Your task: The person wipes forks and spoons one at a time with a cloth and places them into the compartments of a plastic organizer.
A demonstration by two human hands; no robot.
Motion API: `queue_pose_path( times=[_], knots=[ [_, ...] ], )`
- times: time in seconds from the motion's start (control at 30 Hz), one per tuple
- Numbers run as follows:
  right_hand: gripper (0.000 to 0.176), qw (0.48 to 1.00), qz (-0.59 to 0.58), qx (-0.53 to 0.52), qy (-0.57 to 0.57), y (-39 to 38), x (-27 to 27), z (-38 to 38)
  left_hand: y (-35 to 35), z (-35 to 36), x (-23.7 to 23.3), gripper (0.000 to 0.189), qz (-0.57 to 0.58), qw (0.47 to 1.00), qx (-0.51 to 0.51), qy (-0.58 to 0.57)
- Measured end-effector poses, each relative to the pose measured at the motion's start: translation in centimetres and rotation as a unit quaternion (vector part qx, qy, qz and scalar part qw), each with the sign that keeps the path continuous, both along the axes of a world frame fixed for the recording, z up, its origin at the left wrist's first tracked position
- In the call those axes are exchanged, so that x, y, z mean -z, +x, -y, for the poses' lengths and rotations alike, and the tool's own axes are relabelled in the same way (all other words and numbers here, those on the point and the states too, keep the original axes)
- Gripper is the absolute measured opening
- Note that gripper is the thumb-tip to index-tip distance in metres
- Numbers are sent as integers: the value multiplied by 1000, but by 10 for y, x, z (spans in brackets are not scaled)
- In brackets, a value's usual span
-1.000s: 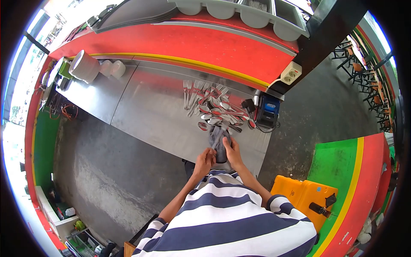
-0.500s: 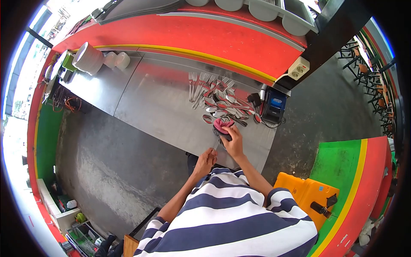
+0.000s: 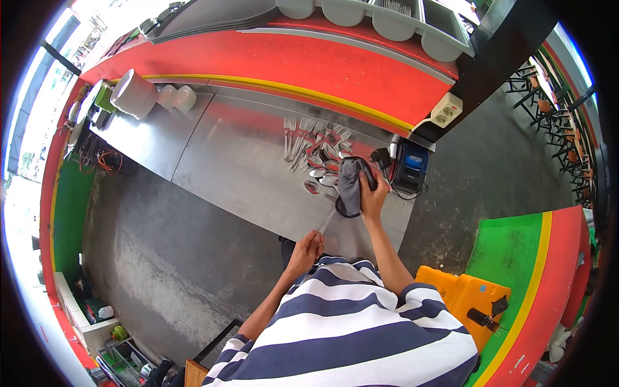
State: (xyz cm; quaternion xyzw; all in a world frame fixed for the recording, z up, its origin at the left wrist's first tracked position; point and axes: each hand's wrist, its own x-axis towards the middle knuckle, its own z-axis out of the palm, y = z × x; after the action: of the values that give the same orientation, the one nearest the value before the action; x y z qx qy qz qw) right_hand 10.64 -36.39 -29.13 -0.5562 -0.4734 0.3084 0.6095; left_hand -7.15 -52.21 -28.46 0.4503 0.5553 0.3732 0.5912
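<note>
My left hand (image 3: pixel 305 251), low near the counter's front edge, is closed around the handle end of a thin metal piece of cutlery (image 3: pixel 327 221). The far end of that piece runs up to the cloth, so whether it is a spoon or a fork cannot be made out. In my right hand (image 3: pixel 374 198) is a grey cloth (image 3: pixel 349 186) with a dark edge, spread and hanging over part of the cutlery heap. Just beyond, several forks (image 3: pixel 298 138) and spoons (image 3: pixel 313 187) lie on the steel counter (image 3: pixel 238 174).
A blue-black device (image 3: pixel 411 166) with cables stands right of the cutlery, below a power socket (image 3: pixel 446 109). Stacked white plates (image 3: pixel 133 94) and bowls (image 3: pixel 185 98) occupy the far left. A grey cutlery tray (image 3: pixel 393 26) rests on the red ledge (image 3: pixel 322 61).
My right hand has moved up and to the right, and the cloth, earlier bunched with its pink side showing, now hangs open with its grey side showing. My left hand has barely moved.
</note>
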Motion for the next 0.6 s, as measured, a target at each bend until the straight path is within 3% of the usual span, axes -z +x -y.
queue_pose_path(
  times=[0.13,0.23,0.3,0.37,0.57,0.6],
  knots=[
    [25,999,-38,-21,23,-8,-56,9,-6,-1,7,28,14,999,-37,-8],
    [24,996,9,-86,20,-15,-55,31,-11,-15,7,28,23,998,-62,-10],
    [25,982,73,-164,67,-23,-54,48,-11,-23,6,27,19,997,-74,6],
    [29,947,86,-306,52,-31,-46,61,-11,-31,12,27,-1,996,-78,38],
    [35,943,169,-280,61,-39,-9,76,-10,-29,33,26,-122,991,-33,50],
    [35,948,175,-260,62,-37,-8,75,-7,-29,27,27,-97,994,-30,43]
  ],
)
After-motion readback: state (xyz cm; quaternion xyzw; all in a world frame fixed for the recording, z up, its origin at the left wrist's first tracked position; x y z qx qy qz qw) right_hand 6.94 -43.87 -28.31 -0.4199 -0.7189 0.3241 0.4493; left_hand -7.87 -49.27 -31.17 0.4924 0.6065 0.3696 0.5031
